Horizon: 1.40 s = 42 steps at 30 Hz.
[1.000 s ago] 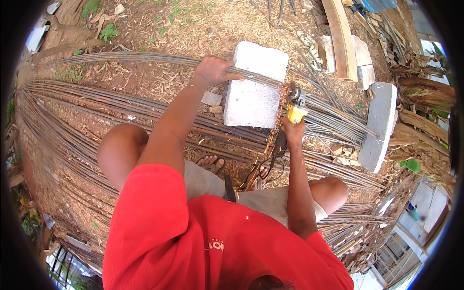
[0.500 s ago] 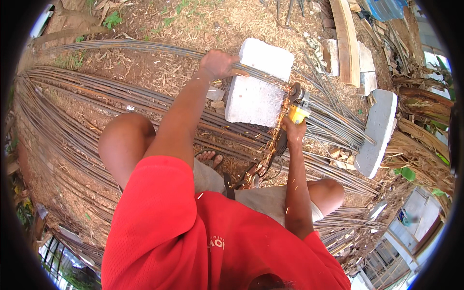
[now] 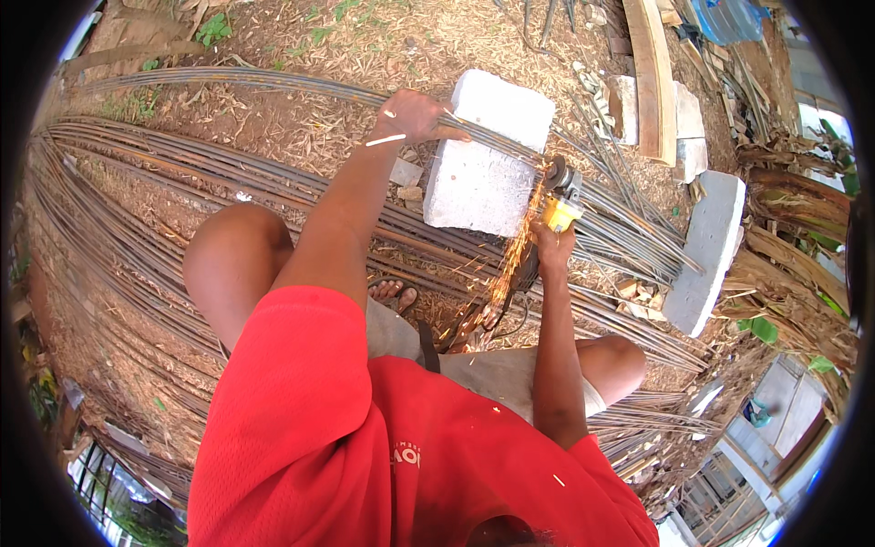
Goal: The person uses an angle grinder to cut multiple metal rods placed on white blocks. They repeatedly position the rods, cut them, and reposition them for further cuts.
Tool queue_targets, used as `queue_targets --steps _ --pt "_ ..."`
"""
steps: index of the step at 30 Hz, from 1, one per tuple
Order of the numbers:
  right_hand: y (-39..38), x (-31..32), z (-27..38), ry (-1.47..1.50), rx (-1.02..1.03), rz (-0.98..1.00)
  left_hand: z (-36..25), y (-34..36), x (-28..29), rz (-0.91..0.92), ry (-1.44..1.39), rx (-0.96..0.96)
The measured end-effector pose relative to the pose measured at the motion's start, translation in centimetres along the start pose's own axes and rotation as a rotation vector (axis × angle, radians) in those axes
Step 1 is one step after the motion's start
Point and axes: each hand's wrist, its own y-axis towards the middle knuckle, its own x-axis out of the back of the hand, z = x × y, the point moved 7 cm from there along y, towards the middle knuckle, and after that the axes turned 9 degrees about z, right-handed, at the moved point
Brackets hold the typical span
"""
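My left hand (image 3: 415, 118) is closed round a bundle of thin steel rods (image 3: 506, 143) lying across a pale, rough block (image 3: 465, 187). My right hand (image 3: 554, 242) grips a yellow and black angle grinder (image 3: 562, 208). Its disc meets the rods just beyond the block's right edge, and orange sparks (image 3: 515, 260) stream from it down toward my sandalled feet (image 3: 392, 294). More long rusty rods (image 3: 228, 173) lie under and around the block, passing in front of my bent knees.
A grey slab (image 3: 706, 237) stands at the right across more rod ends. Wooden planks (image 3: 656, 109), broken blocks (image 3: 688, 128) and a blue plastic object (image 3: 725, 20) lie at the upper right. Dry banana stems (image 3: 793, 205) line the right edge. Dirt and dry leaves cover the ground.
My left hand appears slightly higher and further right in view, along with the rods and block. The spray of sparks has grown denser.
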Motion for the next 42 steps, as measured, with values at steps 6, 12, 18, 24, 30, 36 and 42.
queue_targets --steps 6,12,18,24,30,36,42 --pt "0.2 0.4 -0.6 -0.074 -0.023 -0.042 -0.1 0.1 -0.1 0.026 -0.024 -0.011" --pt "0.0 0.1 -0.5 -0.010 -0.028 -0.005 0.0 0.3 -0.5 0.099 0.003 0.043" --pt "-0.2 0.2 -0.2 -0.073 -0.014 -0.028 0.0 0.2 -0.3 0.115 -0.018 0.047" --pt "-0.5 0.4 -1.2 0.059 0.087 0.055 0.0 0.3 -0.3 0.069 -0.017 0.018" --pt "-0.2 1.0 -2.2 -0.098 0.113 0.006 0.2 0.0 -0.3 0.035 -0.038 0.009" --pt "-0.2 1.3 -2.8 -0.115 0.066 -0.016 0.0 0.1 -0.2 -0.028 -0.020 -0.017" --pt "-0.7 0.7 -2.6 0.014 0.080 0.069 0.1 0.4 -0.6 0.110 -0.012 0.022"
